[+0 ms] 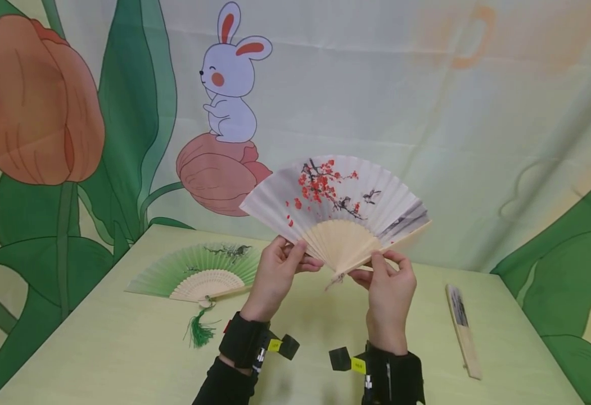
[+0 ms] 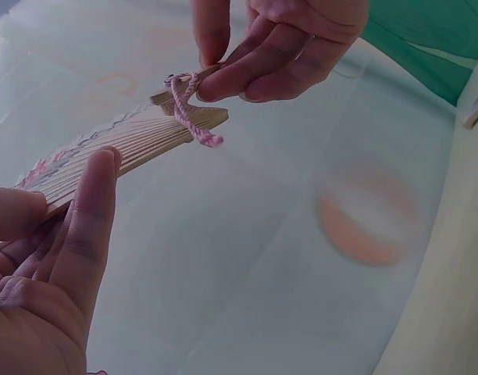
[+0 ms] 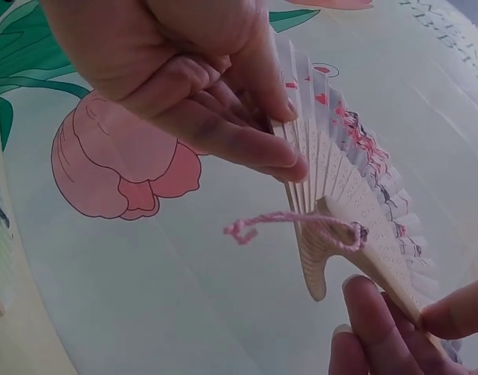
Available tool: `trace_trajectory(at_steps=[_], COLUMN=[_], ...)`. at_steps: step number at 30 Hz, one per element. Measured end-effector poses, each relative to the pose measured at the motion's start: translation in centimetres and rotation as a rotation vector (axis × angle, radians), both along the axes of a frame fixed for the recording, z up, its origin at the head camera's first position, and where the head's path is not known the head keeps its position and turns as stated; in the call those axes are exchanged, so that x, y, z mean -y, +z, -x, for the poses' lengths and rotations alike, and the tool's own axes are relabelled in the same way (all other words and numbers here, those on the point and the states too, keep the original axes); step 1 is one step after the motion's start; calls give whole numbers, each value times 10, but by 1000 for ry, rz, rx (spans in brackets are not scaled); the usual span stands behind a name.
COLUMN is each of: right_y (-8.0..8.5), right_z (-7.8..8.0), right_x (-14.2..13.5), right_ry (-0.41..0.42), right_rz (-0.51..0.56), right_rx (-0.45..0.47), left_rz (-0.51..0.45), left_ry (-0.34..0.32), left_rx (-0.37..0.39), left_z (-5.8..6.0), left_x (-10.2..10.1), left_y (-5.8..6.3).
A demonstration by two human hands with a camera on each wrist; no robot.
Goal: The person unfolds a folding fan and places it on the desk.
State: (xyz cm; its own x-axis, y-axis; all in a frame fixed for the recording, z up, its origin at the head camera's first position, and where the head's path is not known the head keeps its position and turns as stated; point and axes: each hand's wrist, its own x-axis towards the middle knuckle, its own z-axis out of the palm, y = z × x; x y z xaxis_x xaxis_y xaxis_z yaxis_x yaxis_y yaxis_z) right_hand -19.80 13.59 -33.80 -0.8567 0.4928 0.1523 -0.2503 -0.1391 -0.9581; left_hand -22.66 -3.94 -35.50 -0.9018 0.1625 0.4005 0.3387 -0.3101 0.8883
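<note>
A spread folding fan (image 1: pixel 348 239), white with red blossoms, dark branches and small birds, is held up in front of me. My left hand (image 1: pixel 276 274) pinches its left edge between thumb and fingers. On the opposite side, my right hand (image 1: pixel 390 292) pinches the pale wooden end rib. From the pivot hangs a knotted pink cord (image 2: pixel 190 113), seen in the left wrist view. Close up in the right wrist view, the ribs (image 3: pixel 340 176) fan out, and the fingers of my right hand (image 3: pixel 395 332) grip near the pivot end.
An open green folding fan (image 1: pixel 206 273) with a green tassel (image 1: pixel 201 329) lies on the pale table (image 1: pixel 295 365) at left. A folded fan (image 1: pixel 463 332) lies at right. Behind the table hangs a cloth backdrop (image 1: pixel 376 101) printed with tulips and a rabbit.
</note>
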Motion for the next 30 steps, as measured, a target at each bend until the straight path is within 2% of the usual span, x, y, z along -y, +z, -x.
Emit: trace_trajectory(at_steps=[8, 14, 17, 30], right_y=[0, -1, -1, -2], right_z=[-1, 0, 1, 1], right_x=[-1, -7, -9, -10], right_ry=[13, 147, 193, 172], right_rz=[80, 301, 365, 339], right_rx=[-20, -25, -19, -26], left_rz=[-26, -59, -64, -78], left_ry=[-7, -6, -11, -12], left_rx=[-19, -29, -28, -16], left_z=[1, 2, 2, 1], left_x=[-2, 0, 1, 2], left_y=[0, -1, -1, -1])
